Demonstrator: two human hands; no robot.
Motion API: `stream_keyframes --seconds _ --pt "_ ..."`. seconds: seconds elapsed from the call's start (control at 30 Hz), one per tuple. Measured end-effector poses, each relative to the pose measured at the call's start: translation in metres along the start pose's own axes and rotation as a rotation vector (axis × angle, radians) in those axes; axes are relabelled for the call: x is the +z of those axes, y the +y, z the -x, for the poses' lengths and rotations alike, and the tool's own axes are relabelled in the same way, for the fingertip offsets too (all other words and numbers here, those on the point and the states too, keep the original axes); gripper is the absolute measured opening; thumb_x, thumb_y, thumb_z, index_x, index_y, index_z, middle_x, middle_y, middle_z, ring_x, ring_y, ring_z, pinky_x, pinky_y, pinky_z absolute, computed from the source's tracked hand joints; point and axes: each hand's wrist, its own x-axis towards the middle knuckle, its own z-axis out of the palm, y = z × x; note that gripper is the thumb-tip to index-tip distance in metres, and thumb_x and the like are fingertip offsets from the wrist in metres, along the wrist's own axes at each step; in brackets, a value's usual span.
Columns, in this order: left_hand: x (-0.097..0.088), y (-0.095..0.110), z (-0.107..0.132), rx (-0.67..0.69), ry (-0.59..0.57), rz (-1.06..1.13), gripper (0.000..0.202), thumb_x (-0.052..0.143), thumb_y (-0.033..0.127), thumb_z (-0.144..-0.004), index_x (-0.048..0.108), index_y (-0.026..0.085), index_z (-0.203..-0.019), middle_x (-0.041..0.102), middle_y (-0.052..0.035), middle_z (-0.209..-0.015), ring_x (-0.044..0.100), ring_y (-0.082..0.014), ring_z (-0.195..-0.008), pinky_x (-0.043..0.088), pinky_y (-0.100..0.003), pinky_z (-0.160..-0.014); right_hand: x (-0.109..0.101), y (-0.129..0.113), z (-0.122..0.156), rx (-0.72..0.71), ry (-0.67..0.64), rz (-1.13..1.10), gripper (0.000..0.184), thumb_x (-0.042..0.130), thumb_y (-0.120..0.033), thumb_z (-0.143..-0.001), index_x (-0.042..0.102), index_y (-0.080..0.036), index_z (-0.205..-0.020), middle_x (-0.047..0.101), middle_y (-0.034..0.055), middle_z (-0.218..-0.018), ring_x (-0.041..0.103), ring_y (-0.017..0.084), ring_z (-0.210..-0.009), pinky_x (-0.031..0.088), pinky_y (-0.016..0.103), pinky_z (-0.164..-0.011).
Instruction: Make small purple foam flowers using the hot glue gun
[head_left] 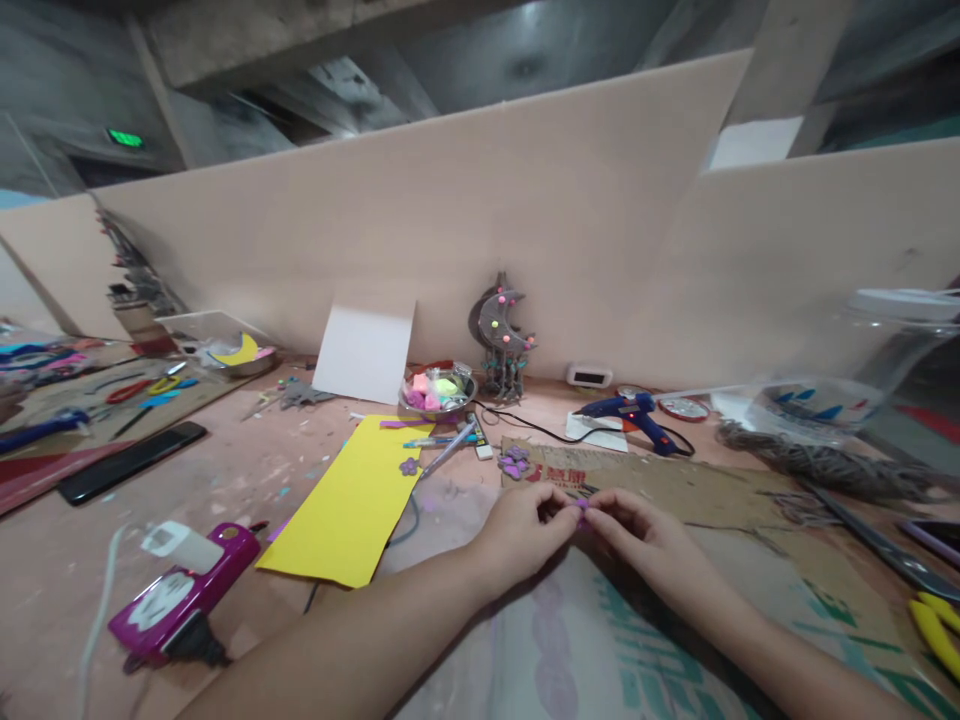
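Left hand (526,535) and right hand (639,533) meet fingertip to fingertip on a small purple piece (583,506)

Both hands are narrowed to a pinch, thumbs and fingers closing on the small purple piece, which sits right between them and is mostly covered, so its exact shape cannot be made out. So small a part seems to call for light, even pressure from both sides, with wrists steady and thumbs pressing little by little, lest an edge bend or crush. Tilting it into clearer view between presses would help in checking its form. Purple flower pieces (514,462) lie just beyond the left hand, by the end of the cardboard (697,490), and a glue gun (628,412) rests farther beyond the right hand
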Motion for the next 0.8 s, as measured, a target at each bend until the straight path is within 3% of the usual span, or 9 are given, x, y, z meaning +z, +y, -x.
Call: stream_keyframes --seconds 0.13,0.4,0.57,0.67,0.8 --pt "0.001 -0.001 0.0 0.011 0.0 0.011 0.022 0.049 0.032 -0.079 0.063 0.015 -0.078 0.063 -0.0026 -0.073 0.055 -0.014 -0.067 0.042 -0.023 -0.062 -0.001 -0.001 0.0 -0.009 0.0 0.036 0.028 0.056 -0.046 -0.077 0.064 -0.02 -0.082 0.066 0.0034 -0.073 0.057 0.018 -0.067 0.044 0.026 -0.057" --pt "0.001 -0.003 0.0 0.011 -0.015 0.076 0.022 0.052 0.032 -0.078 0.065 0.015 -0.08 0.065 -0.0039 -0.077 0.057 -0.0149 -0.071 0.043 -0.025 -0.065 -0.001 -0.001 0.0 0.027 -0.043 0.049 0.031 0.052 -0.049 -0.078 0.06 -0.019 -0.075 0.057 -0.0001 -0.06 0.051 0.015 -0.055 0.04 0.025 -0.051" --pt "0.002 -0.001 -0.003 -0.12 -0.012 0.202 0.018 0.055 0.032 -0.075 0.061 0.015 -0.076 0.062 -0.0023 -0.07 0.056 -0.0134 -0.065 0.042 -0.024 -0.061 -0.001 0.0 0.001 0.058 -0.038 -0.046 0.036 0.045 -0.051 -0.083 0.053 -0.02 -0.066 0.049 -0.0017 -0.054 0.044 0.012 -0.048 0.034 0.024 -0.044" --pt "-0.013 0.013 -0.007 -0.32 -0.092 0.419 0.021 0.055 0.037 -0.075 0.058 0.017 -0.08 0.055 0.0011 -0.062 0.054 -0.0114 -0.055 0.042 -0.023 -0.054 -0.004 0.002 0.0 0.083 0.043 -0.014 0.037 0.043 -0.051 -0.083 0.051 -0.02 -0.064 0.047 -0.002 -0.052 0.042 0.012 -0.046 0.033 0.024 -0.043" --pt "-0.062 0.042 -0.016 -0.167 -0.135 0.334 0.02 0.062 0.034 -0.072 0.06 0.013 -0.072 0.055 0.0005 -0.065 0.049 -0.0081 -0.058 0.041 -0.021 -0.058 -0.008 0.001 -0.002 -0.014 0.188 0.143 0.027 0.05 -0.046 -0.08 0.059 -0.02 -0.077 0.062 0.0031 -0.071 0.057 0.018 -0.067 0.044 0.028 -0.063"
